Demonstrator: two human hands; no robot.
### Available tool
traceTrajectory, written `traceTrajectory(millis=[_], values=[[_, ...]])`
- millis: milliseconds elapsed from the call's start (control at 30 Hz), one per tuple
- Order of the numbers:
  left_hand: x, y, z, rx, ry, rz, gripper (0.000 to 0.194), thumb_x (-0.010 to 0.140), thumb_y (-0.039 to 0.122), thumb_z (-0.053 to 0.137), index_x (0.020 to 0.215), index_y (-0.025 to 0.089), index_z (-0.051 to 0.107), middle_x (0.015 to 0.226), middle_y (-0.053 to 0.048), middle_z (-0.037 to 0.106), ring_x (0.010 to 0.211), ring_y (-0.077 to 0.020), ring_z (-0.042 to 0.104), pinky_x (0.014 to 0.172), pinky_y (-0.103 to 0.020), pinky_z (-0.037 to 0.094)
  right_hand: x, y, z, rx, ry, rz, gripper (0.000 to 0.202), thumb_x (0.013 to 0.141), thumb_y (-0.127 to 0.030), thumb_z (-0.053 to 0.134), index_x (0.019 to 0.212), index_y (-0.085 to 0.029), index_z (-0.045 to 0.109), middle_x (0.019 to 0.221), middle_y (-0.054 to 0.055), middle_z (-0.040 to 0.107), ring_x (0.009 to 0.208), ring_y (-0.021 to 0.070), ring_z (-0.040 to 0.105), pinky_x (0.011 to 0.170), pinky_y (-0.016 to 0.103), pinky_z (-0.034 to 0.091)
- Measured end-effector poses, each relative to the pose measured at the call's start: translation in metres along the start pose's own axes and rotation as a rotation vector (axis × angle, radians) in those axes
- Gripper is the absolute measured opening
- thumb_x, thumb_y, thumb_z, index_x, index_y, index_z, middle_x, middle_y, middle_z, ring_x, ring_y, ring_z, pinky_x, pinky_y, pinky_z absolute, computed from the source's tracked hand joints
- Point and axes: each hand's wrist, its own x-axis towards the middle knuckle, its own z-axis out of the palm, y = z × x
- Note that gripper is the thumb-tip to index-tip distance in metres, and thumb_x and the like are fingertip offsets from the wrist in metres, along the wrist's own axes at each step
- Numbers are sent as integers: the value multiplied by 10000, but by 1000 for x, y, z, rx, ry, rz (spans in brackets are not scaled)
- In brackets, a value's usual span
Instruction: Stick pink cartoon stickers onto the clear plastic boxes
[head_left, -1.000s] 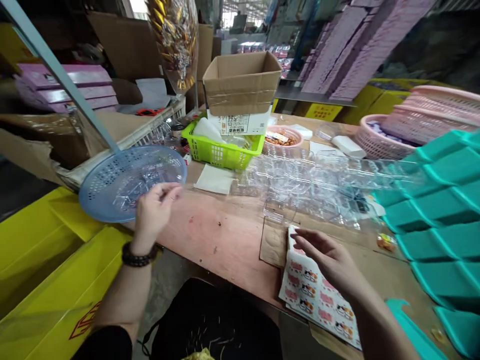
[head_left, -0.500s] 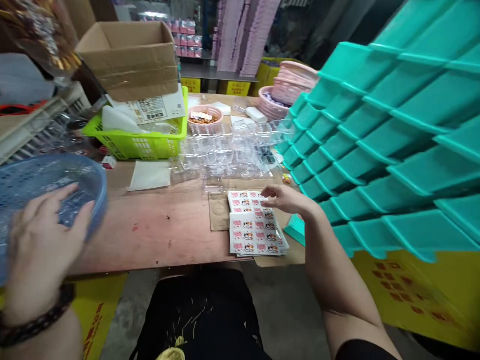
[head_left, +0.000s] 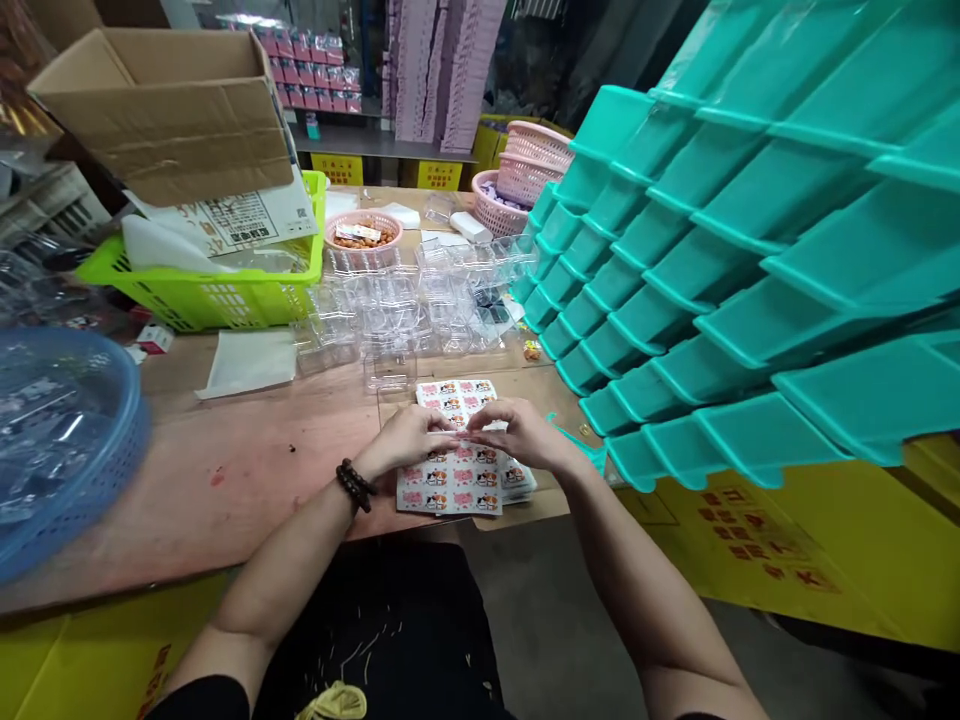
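Sheets of printed stickers (head_left: 457,485) with pink and calico-cat pictures lie in a stack at the table's front edge. Over the stack, my left hand (head_left: 409,437), with a beaded bracelet at its wrist, has its thumb and fingers closed near the top of the front sheet. My right hand (head_left: 514,430) meets it from the right, its fingers also pinched together. Whatever sits between the fingertips is too small to make out. Clear plastic trays (head_left: 390,305) are heaped just behind the stickers.
A blue basket (head_left: 131,400) holding clear plastic pieces stands at the left. Behind it are a lime-green basket (head_left: 225,305) and a cardboard box (head_left: 187,130). Stacked turquoise bins (head_left: 720,300) rise on the right. Pink baskets (head_left: 525,160) stand at the back.
My left hand has moved from the blue basket to the sticker sheets, and its fingers have closed. My right hand has come beside it and closed too. The view has shifted right.
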Motion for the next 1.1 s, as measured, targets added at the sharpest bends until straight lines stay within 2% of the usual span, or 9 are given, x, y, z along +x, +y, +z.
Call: traceTrajectory(millis=[167, 267, 333, 400, 500, 600, 700, 933, 1100], values=[[4, -8, -14, -140, -120, -82, 366, 689, 510, 760, 708, 144, 747, 585, 2, 615, 528, -111, 470, 520, -242, 311, -2, 0, 22, -195, 299, -238, 93, 869, -280, 680, 824, -304, 757, 1083, 29, 743, 1068, 242, 607, 1072, 540, 279], [7, -13, -18, -281, -196, -124, 350, 602, 429, 844, 800, 153, 760, 613, -3, 635, 540, -126, 515, 528, -237, 368, -5, 10, 28, 178, 583, -166, 115, 847, -371, 677, 819, -290, 754, 1104, 65, 702, 1085, 259, 603, 991, 493, 421], [7, -14, -21, -368, -78, -82, 438, 491, 297, 916, 886, 182, 765, 734, -26, 684, 638, -154, 583, 607, -246, 452, -5, 19, 26, 553, 764, -25, 205, 816, -465, 682, 820, -266, 728, 1036, 76, 683, 1025, 252, 628, 898, 455, 498], [8, -14, -26, -469, 186, -48, 491, 438, 225, 942, 893, 197, 758, 870, -55, 699, 781, -179, 622, 741, -256, 502, -2, 24, 21, 806, 825, 75, 243, 751, -490, 734, 841, -266, 703, 993, 58, 682, 988, 241, 641, 882, 445, 520], [19, -12, -40, -822, 482, -203, 355, 670, 403, 841, 877, 149, 706, 897, -111, 683, 827, -196, 639, 827, -291, 530, 4, 17, 17, 857, 732, 69, 285, 700, -452, 792, 901, -274, 700, 1037, 53, 697, 1025, 240, 638, 936, 451, 511], [37, -10, -54, -1306, 540, -478, 496, 890, 568, 528, 1023, 101, 629, 858, -154, 663, 750, -211, 655, 719, -324, 573, 6, -2, 17, 724, 614, -79, 219, 761, -418, 758, 922, -274, 724, 1044, 58, 701, 1045, 237, 634, 948, 436, 504], [50, -7, -60, -1491, 566, -589, 551, 920, 573, 441, 1205, 113, 542, 983, -182, 659, 867, -244, 685, 709, -344, 589, 2, -17, 18, 520, 530, -227, 112, 839, -360, 693, 901, -283, 745, 939, 52, 706, 927, 216, 653, 862, 408, 519], [25, -8, -54, -1449, 551, -573, 334, 947, 376, 422, 1146, 180, 606, 1245, -173, 645, 1140, -305, 636, 918, -506, 528, -9, -25, 15, -73, 489, -406, 204, 940, -177, 551, 1064, -264, 687, 901, 31, 735, 826, 172, 665, 933, 404, 411], [-19, -10, -28, -1608, 617, -279, 256, 978, 264, 438, 1056, 131, 642, 1159, -147, 696, 1045, -204, 690, 963, -361, 527, -3, -54, 12, -464, 427, -450, 435, 937, -48, 451, 1275, -271, 610, 935, 30, 740, 846, 170, 622, 981, 398, 312]])
